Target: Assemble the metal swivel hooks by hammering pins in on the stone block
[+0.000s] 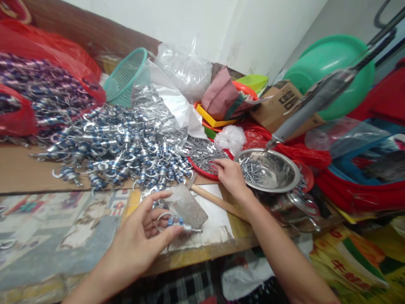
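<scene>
Down at about 7 o'clock, the left hand (139, 240) has its grip pinching a small metal hook fitting (177, 223), a ringed piece with a blue band and a thin pin pointing toward 3 o'clock. The thumb lies under the fitting and the other fingers (155, 198) spread loosely above it. The fitting hovers just over a grey stone block (190, 207) that rests on white paper on the surface (202, 253). A wooden handle (215, 202) lies just beyond the block, running toward 4 o'clock.

Near the centre, the right hand (230, 175) reaches toward 12 o'clock with its fingers curled down into a red tray of small screws (202, 156); its grip is pressed into the screws, and whether it has hold of any cannot be told. Just beside that hand, at 3 o'clock of it, sits a steel bowl (268, 169) with more screws on its floor.

Toward 10 o'clock a large heap of finished fittings (120, 143) spreads over cardboard, well apart from the left hand. Behind the heap stand a teal basket (126, 78) and crumpled clear plastic bags (183, 67). At 2 o'clock a green basin (335, 59) leans against the wall behind a cardboard box (284, 105), and a grey powered tool (316, 101) hangs above the bowl.
</scene>
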A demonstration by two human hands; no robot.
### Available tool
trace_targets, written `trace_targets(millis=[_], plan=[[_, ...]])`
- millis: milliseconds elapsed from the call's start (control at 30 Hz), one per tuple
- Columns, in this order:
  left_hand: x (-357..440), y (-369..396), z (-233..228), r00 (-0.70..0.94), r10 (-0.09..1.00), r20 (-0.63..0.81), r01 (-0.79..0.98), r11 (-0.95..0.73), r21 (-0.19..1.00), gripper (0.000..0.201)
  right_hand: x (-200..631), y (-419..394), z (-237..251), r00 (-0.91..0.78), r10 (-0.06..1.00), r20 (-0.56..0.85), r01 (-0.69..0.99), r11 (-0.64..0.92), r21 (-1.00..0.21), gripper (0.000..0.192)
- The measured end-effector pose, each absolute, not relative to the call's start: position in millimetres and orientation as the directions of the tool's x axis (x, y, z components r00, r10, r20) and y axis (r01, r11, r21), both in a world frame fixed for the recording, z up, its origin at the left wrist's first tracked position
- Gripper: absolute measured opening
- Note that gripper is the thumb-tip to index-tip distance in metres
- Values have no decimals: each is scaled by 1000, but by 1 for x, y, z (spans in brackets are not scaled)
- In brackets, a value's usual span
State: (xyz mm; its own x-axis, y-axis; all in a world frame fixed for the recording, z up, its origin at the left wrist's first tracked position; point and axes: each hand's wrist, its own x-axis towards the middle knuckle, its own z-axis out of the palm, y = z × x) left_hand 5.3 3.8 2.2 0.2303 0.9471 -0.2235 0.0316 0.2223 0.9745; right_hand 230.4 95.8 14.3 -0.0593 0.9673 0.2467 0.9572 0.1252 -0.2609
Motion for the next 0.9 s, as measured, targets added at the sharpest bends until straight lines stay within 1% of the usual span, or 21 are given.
trace_targets(millis=[67,200,267,367,433,533,567,600,633,667,700,733,800,900], plan=[[3,5,1,303,928,-217,29,219,975,57,242,128,8,6,984,180,980,30,-197,24],[0,6,0,377,896,-233,-3,253,967,54,243,159,-1,53,995,89,990,-41,-135,41],[-1,9,-1,388,885,-255,-36,291,956,56,239,162,1,62,996,66,988,-52,-144,43],[0,13,-3,353,889,-290,-91,341,936,62,232,151,12,36,997,62,976,-22,-215,30],[0,15,-6,315,899,-303,-135,359,924,65,223,131,21,-19,998,64,958,36,-286,22],[1,14,-9,286,908,-305,-205,369,907,66,205,83,24,-184,978,96,874,207,-439,16],[1,13,-9,285,910,-302,-223,369,902,67,199,67,22,-293,938,185,776,346,-527,12],[0,12,-10,286,910,-298,-238,369,898,67,194,51,19,-365,879,309,686,478,-549,10],[0,12,-10,288,911,-295,-253,369,894,67,189,37,15,-416,806,421,620,591,-517,14],[0,11,-9,292,911,-291,-265,369,891,67,184,26,11,-458,728,511,569,681,-461,18],[0,11,-9,294,913,-284,-274,365,890,66,180,18,6,-486,668,563,555,734,-392,22],[0,11,-9,296,915,-276,-281,359,890,66,177,12,3,-510,633,583,559,759,-334,25],[0,12,-10,299,919,-259,-284,344,895,65,171,6,0,-533,628,568,591,756,-281,25],[0,12,-13,309,920,-240,-288,331,899,64,166,3,3,-532,676,509,629,718,-298,24]])
